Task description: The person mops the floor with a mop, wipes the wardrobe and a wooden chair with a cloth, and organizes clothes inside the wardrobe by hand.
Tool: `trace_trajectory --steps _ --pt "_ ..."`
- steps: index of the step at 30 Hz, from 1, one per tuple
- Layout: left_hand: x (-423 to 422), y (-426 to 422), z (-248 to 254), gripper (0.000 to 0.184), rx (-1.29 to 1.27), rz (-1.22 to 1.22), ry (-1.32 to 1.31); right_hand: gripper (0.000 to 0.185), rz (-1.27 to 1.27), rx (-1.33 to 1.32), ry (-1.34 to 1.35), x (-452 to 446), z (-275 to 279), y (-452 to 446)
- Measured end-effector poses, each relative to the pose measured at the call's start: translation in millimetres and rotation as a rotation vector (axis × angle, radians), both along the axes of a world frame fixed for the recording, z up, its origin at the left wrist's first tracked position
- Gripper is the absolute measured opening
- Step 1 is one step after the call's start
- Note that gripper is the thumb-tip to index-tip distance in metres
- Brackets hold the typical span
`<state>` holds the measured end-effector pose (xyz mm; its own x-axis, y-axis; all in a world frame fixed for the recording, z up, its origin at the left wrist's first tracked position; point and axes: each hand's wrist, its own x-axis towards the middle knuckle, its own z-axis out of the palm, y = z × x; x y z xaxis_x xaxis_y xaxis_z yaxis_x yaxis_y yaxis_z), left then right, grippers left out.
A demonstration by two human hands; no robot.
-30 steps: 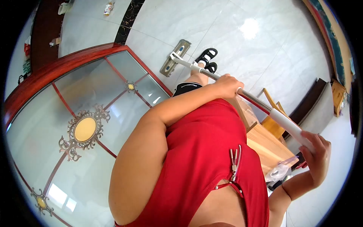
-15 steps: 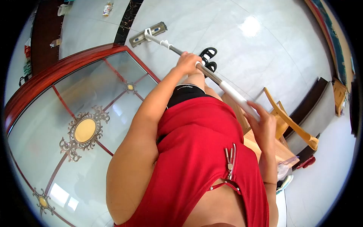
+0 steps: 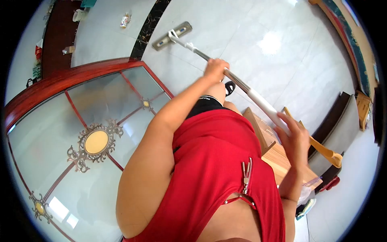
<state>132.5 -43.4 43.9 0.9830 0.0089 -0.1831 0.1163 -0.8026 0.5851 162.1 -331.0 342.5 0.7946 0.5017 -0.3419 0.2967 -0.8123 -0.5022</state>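
A flat mop with a long pole lies slantwise across the view. Its grey rectangular head (image 3: 182,29) rests on the pale tiled floor (image 3: 258,20), near the black marble strip. My left hand (image 3: 216,69) is wrapped round the metal part of the pole (image 3: 238,80). Farther back, at the pole's upper end, my right hand (image 3: 293,135) has its fingers round the white grip (image 3: 266,105). Below the left hand one black sandal (image 3: 229,88) shows; the other foot is hidden behind my arm and leg.
A red-framed glass panel (image 3: 96,142) with ornate medallions fills the left. At the right are a wooden chair part (image 3: 328,155), a wooden box-like piece (image 3: 276,163) and a grey cushioned seat (image 3: 342,129). A small bottle-like item (image 3: 125,20) lies beyond the black strip (image 3: 151,28).
The mop head has moved away from my feet toward the upper left, then slightly right. Both hands went with the pole, my right hand coming inward from the far right. The view has shifted slightly.
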Motion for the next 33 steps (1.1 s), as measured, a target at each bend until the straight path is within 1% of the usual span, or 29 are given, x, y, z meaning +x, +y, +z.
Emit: trace_trajectory --steps 2,5,6,9,11,14,16,18,22,23,25,27,28,30,33 --pt "2.3 -21.1 12.0 0.016 -0.074 -0.117 -0.134 0.04 0.017 -0.071 -0.059 -1.8 26.0 -16.6" --pt "6.6 -36.3 26.9 0.012 -0.133 -0.213 -0.213 0.038 -0.024 -0.126 -0.109 -16.5 54.2 -11.0" --pt "9.3 -33.9 25.4 0.009 -0.094 -0.252 -0.144 0.037 -0.039 -0.153 -0.115 -19.5 58.5 -5.7" --pt "14.0 -12.2 25.3 0.006 -0.108 -0.252 -0.035 0.036 -0.033 -0.193 -0.126 -22.7 57.0 18.3" --pt "22.6 10.6 24.2 0.008 -0.133 -0.262 -0.081 0.034 -0.037 -0.192 -0.154 -20.0 53.1 40.6" --pt "41.2 58.4 11.5 0.01 -0.156 -0.249 -0.131 0.032 -0.029 -0.242 -0.192 -3.8 49.5 91.1" --pt "57.2 98.8 4.0 0.011 -0.173 -0.209 -0.198 0.032 0.015 -0.193 -0.273 8.9 35.5 127.0" --pt "72.4 150.3 -5.2 0.011 -0.126 -0.164 -0.187 0.034 0.066 -0.17 -0.321 23.7 24.2 173.8" --pt "103.1 265.5 -5.5 0.009 -0.037 -0.095 -0.12 0.035 0.333 -0.226 -0.354 55.5 -5.1 263.8" --pt "105.2 281.4 -5.5 0.007 -0.027 -0.1 -0.137 0.035 0.341 -0.209 -0.359 55.8 -3.9 278.3" --pt "112.7 298.4 11.3 0.006 -0.031 -0.101 -0.172 0.036 0.297 -0.206 -0.37 63.1 21.8 297.6" --pt "126.6 292.6 32.7 0.01 -0.072 -0.08 -0.226 0.037 0.23 -0.16 -0.412 73.8 49.6 307.0" --pt "134.8 286.1 41.3 0.011 -0.101 -0.069 -0.298 0.038 0.174 -0.17 -0.443 78.2 64.9 310.1" --pt "152.3 273.6 70.1 0.012 -0.151 -0.061 -0.333 0.04 0.117 -0.15 -0.519 87.2 88.7 309.1" --pt "176.1 268.8 85.2 0.016 -0.224 -0.059 -0.402 0.039 0.128 -0.189 -0.636 97.8 116.5 328.8"
